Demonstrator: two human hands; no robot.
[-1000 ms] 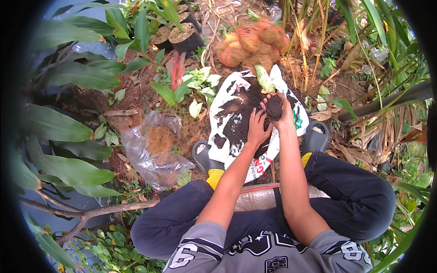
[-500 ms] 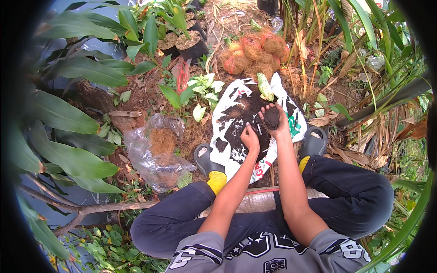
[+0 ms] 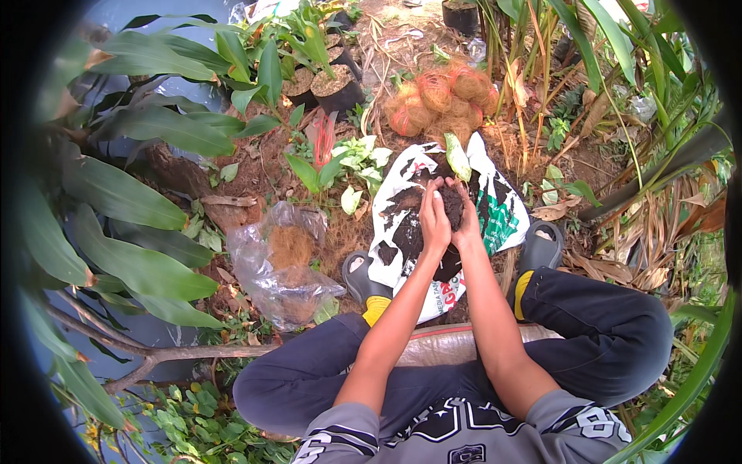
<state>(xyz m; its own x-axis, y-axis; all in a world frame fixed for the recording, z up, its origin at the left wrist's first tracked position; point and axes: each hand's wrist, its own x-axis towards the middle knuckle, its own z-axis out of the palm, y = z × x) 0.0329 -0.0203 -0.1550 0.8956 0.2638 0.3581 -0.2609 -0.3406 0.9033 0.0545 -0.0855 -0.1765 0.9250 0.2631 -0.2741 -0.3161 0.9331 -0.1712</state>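
Both of my hands are over an opened white plastic sack (image 3: 386, 224) spread between my feet, with dark soil (image 3: 413, 232) on it. My right hand (image 3: 468, 220) cups a ball of dark soil (image 3: 452, 207) from the right. Against its left side presses my left hand (image 3: 435, 219), fingers together and pointing away from me. A pale green variegated leaf (image 3: 457, 158) rises just beyond the fingertips; whether its stem sits in the soil ball is hidden.
Several fibre balls wrapped in red-orange string (image 3: 444, 97) are heaped beyond the sack. A clear plastic bag (image 3: 282, 263) holding brown fibre lies left. Red string (image 3: 323, 139), leafy cuttings (image 3: 362, 158) and black potted plants (image 3: 338, 89) are farther off. A branch (image 3: 201, 352) reaches toward my left knee.
My left hand has moved up from low over the sack, its fingers straightening, and now lies against the soil ball. The right hand still holds the ball, turned more inward.
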